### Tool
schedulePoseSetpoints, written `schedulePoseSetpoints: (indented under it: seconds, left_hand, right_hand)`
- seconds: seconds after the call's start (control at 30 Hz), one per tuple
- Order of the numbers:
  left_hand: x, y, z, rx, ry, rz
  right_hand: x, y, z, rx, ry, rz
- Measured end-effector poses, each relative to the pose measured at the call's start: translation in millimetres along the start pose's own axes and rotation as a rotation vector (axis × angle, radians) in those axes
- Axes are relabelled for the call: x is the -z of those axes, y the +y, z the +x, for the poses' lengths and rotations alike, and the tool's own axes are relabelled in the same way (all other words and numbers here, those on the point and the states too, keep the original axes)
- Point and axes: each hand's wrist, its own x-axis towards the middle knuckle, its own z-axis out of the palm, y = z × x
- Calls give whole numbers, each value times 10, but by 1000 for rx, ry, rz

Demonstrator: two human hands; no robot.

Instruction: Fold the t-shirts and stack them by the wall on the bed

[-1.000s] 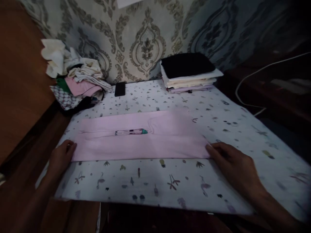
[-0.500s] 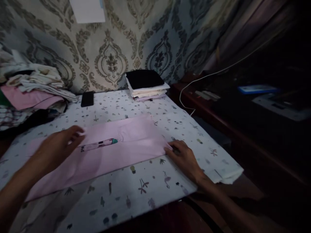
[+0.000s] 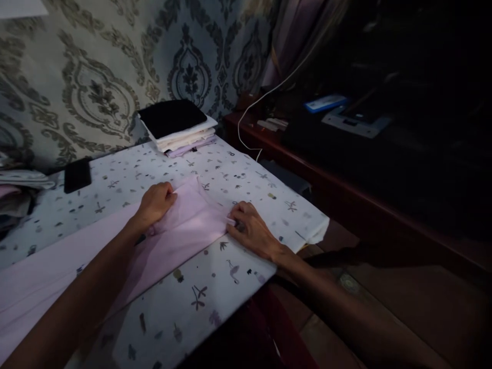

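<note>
A long, folded pink garment (image 3: 200, 215) lies across the printed white cloth; its exact kind cannot be told. My left hand (image 3: 157, 204) is closed on its far edge, and the fabric bunches beneath the fingers. At the right end, my right hand (image 3: 249, 229) pinches a corner of the same garment between thumb and fingers, lifting it slightly. My left forearm hides much of the print on its middle.
A folded clothes stack (image 3: 180, 128) with a black piece on top stands at the back. A dark phone (image 3: 77, 176) lies to its left, near a heap of clothes (image 3: 19, 187). A white cable (image 3: 246, 113) hangs over the dark red furniture (image 3: 319, 169) at right.
My left hand has moved right along the garment and closed on its far edge. My right hand keeps its pinch on the corner. The view has turned right.
</note>
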Motion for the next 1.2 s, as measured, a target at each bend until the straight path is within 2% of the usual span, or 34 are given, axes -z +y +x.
schedulePoseSetpoints:
  seconds: [0.1,0.2,0.53,0.77,1.03,1.1,1.2]
  left_hand:
    - [5,-21,-48,37,76,-28]
    - [19,-38,-94,125,98,-45]
    - [26,52,-130,101,25,238]
    - [39,42,-150,120,13,239]
    - [77,61,-168,175,8,263]
    - [83,61,-163,186,-10,283]
    - [86,56,-145,185,-19,298]
  right_hand:
    - [-2,27,6,-16,36,-5]
    - [-7,59,10,-29,66,-10]
    - [-10,79,-4,-47,104,-14]
    - [3,95,-3,-38,129,0]
    - [-52,101,89,-86,86,-166]
    - [-30,120,102,-100,87,-109]
    - [49,186,73,-106,141,98]
